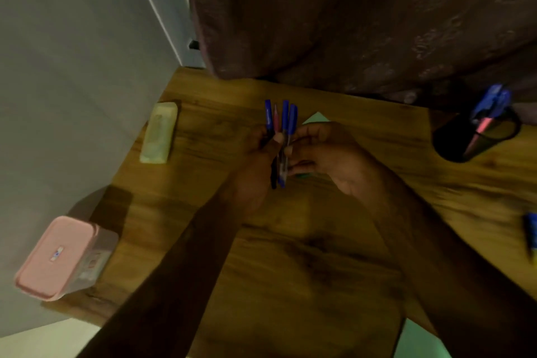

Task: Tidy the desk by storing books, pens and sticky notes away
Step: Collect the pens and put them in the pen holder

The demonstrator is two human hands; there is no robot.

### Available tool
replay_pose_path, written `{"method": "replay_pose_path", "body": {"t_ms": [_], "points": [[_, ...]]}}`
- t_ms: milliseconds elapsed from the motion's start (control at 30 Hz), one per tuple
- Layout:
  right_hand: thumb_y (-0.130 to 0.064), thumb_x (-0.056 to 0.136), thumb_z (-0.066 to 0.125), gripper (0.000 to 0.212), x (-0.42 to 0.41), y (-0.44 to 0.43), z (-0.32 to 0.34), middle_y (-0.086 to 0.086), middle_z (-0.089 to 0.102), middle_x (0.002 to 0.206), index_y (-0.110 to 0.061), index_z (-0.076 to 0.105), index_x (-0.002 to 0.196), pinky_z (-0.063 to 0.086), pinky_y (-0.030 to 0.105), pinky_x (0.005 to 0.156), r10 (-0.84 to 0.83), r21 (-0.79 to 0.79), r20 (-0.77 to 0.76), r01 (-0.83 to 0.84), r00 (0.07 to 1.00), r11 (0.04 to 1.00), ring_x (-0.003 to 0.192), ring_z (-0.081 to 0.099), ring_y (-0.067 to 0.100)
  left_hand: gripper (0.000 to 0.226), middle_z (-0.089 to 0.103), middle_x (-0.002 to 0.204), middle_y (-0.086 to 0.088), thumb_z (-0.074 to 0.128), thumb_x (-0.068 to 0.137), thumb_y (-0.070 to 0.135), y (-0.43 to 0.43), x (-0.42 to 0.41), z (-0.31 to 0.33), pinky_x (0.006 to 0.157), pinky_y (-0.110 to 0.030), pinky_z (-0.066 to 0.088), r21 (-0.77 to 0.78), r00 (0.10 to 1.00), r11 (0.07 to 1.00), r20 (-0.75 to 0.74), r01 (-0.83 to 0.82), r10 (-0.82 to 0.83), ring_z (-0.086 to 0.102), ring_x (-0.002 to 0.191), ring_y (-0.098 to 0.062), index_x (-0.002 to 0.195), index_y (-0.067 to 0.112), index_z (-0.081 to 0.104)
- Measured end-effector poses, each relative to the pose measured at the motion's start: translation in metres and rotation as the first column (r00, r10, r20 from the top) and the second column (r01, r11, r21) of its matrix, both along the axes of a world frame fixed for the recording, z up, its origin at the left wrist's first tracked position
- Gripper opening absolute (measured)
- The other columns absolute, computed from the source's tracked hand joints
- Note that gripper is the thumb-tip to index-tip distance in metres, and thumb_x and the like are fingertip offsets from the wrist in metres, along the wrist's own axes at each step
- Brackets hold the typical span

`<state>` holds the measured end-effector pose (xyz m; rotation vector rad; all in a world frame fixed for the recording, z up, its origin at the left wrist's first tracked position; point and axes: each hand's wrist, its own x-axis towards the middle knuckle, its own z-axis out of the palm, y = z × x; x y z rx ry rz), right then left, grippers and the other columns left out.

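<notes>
My left hand (258,154) grips a bunch of pens (281,119), several with blue caps and one pink, held upright above the middle of the wooden desk (305,256). My right hand (322,151) meets the bunch from the right, its fingertips pinching the pen barrels. A green sticky note pad (315,118) lies on the desk, mostly hidden behind my right hand. A black mesh pen holder (476,134) at the far right holds blue pens and a pink one. Another blue pen (531,237) lies at the right edge.
A pale yellow case (158,132) lies along the desk's left edge near the grey wall. A pink lidded box (65,257) stands at the near left corner. A dark curtain (363,14) hangs behind the desk. Something pale green (418,341) shows at the bottom edge.
</notes>
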<state>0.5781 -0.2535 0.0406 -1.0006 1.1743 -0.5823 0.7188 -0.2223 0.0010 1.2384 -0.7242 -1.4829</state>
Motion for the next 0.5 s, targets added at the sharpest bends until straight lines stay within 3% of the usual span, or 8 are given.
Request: {"method": "replay_pose_path", "body": {"t_ms": [100,200,300,400,500], "points": [[0.005,0.093,0.072,0.011,-0.045,0.002,0.007,0.01,0.072,0.08,0.0,0.07,0.103,0.065,0.024,0.062,-0.055,-0.075,-0.024,0.053,0.998,0.996,0.062,0.073,0.01,0.03,0.067,0.117,-0.01,0.046,0.104,0.019,-0.011,-0.046,0.009,0.079,-0.03,0.058,-0.054,0.996,0.996,0.055,0.069,-0.066,0.069,0.1,-0.016,0.132,0.009,0.053],[0.001,0.094,0.072,0.009,-0.102,0.001,0.013,0.004,0.071,0.078,-0.007,0.07,0.096,0.063,0.019,0.062,-0.103,-0.187,-0.086,0.086,0.991,0.979,0.061,0.071,0.003,0.021,0.067,0.111,-0.004,0.046,0.104,0.016,-0.023,-0.103,0.022,0.074,-0.022,0.055,-0.122,0.983,0.983,0.138,0.139,-0.122,0.068,0.097,-0.01,0.123,0.015,0.056],[0.005,0.092,0.072,0.02,-0.162,-0.004,0.023,0.004,0.071,0.076,-0.014,0.069,0.087,0.063,0.029,0.07,-0.186,-0.327,-0.143,0.131,0.972,0.936,0.064,0.07,0.006,0.021,0.067,0.099,-0.006,0.048,0.104,0.013,-0.035,-0.161,0.036,0.072,-0.023,0.055,-0.212,0.96,0.955,0.233,0.208,-0.157,0.066,0.089,-0.012,0.122,0.011,0.058],[0.006,0.09,0.074,0.017,-0.221,-0.011,0.033,0.009,0.073,0.078,-0.01,0.071,0.083,0.063,0.042,0.079,-0.272,-0.417,-0.191,0.173,0.943,0.892,0.074,0.071,0.018,0.011,0.061,0.083,-0.002,0.048,0.102,0.008,-0.046,-0.219,0.049,0.061,-0.02,0.052,-0.281,0.94,0.924,0.292,0.259,-0.175,0.06,0.073,-0.006,0.107,0.011,0.057],[0.006,0.091,0.073,0.02,-0.271,-0.019,0.042,0.009,0.073,0.08,-0.013,0.072,0.085,0.063,0.045,0.08,-0.302,-0.464,-0.205,0.179,0.931,0.867,0.076,0.071,0.021,0.009,0.059,0.083,-0.001,0.051,0.1,0.003,-0.059,-0.267,0.06,0.064,-0.023,0.053,-0.315,0.937,0.906,0.293,0.282,-0.189,0.06,0.076,-0.01,0.099,0.011,0.055]]}}
